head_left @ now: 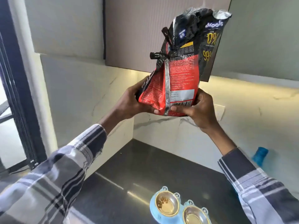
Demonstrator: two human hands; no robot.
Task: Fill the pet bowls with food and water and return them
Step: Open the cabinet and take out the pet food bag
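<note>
Head view, looking forward and down: both of my hands hold the pet food bag [179, 75] raised in front of the wall cabinet [145, 29], well above the countertop [137, 172].

1. Left hand [132, 101]: curled round the lower left side of the bag, with the fingers wrapped underneath its bottom edge. Fingertips show beneath the red panel.
2. Right hand [199, 109]: curled round the lower right corner of the bag, the fingers gripping under the base beside the barcode.
3. Bag: red and black, held roughly upright and tilted slightly to the right. The top is crumpled and open, with silver lining visible at the torn edge. A black clip [156, 55] sticks out from the left fold at mid height.
4. Pet bowl stand [153, 207]: light blue, resting on the dark countertop at the lower edge of the view, directly below my hands and well apart from the bag. It carries two metal bowls side by side.
5. Left bowl [167, 204]: contains a small cluster of brown kibble [161, 201] against its left wall.
6. Right bowl [193, 215]: partly cut off by the frame edge; I cannot tell its contents.
7. Blue bottle [260, 156]: blurred, standing at the right near the marble backsplash [169, 131], behind my right sleeve [258, 188].

Both sleeves are checked grey and white.
</note>
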